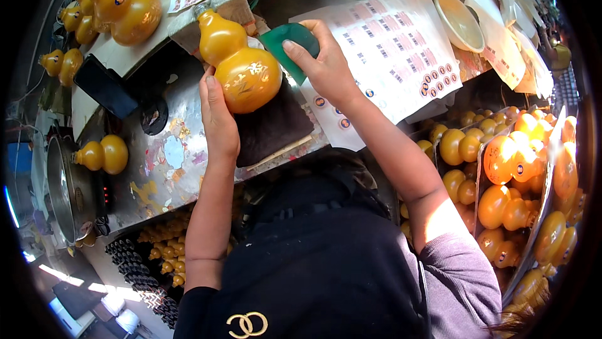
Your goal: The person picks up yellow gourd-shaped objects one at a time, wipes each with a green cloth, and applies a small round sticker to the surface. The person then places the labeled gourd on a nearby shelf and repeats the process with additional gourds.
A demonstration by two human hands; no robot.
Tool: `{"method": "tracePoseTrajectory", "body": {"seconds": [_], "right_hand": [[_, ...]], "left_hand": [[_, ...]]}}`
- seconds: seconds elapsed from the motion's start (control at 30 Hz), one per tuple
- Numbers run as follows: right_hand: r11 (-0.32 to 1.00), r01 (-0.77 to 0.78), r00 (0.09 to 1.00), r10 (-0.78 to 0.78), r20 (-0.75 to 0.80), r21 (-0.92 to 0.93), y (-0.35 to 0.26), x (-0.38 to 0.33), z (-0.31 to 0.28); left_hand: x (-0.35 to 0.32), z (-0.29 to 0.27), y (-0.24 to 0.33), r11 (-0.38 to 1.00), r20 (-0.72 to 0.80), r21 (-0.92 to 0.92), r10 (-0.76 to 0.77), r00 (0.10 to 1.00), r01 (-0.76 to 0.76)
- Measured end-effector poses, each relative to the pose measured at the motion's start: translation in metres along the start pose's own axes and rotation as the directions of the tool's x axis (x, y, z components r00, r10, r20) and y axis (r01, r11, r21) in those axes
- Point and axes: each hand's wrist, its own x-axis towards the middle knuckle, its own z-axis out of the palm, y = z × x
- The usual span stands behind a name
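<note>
Gourd [241,63] between hands (both touching)

A single head-worn fisheye view looks steeply down, close over the worktop [169,151]; the person's forearms enter from the lower edge, and straight lines bend toward the rim.

White sticker sheet [401,51] lies on the bench [169,151].

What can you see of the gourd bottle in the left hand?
The gourd bottle is glossy amber-yellow, likely glass or glazed, with two bulbs: a small upper one and a larger lower one bearing gold markings. It lies tilted, neck toward upper left, over a dark cloth. The left hand cups its lower bulb; the right hand presses a green pad against it.
</note>
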Motion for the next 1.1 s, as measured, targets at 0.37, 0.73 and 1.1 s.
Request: {"method": "tracePoseTrajectory", "body": {"seconds": [0.37,0.73,1.1], "right_hand": [[0.949,0.237,0.949,-0.179,0.26,-0.21,-0.024,0.032,-0.003],[0.995,0.097,0.992,-0.099,-0.081,-0.035,0.007,-0.026,0.011],[0.611,0.678,0.705,-0.699,0.124,-0.409,-0.009,-0.059,0.032]], "left_hand": [[0.003,-0.002,-0.003,0.999,-0.004,0.03,0.018,1.0,-0.018],[0.001,-0.002,0.001,0.998,0.032,0.042,-0.042,0.999,0.04],[0.01,-0.018,0.014,0.95,0.202,-0.198,-0.201,0.959,0.241]]}}
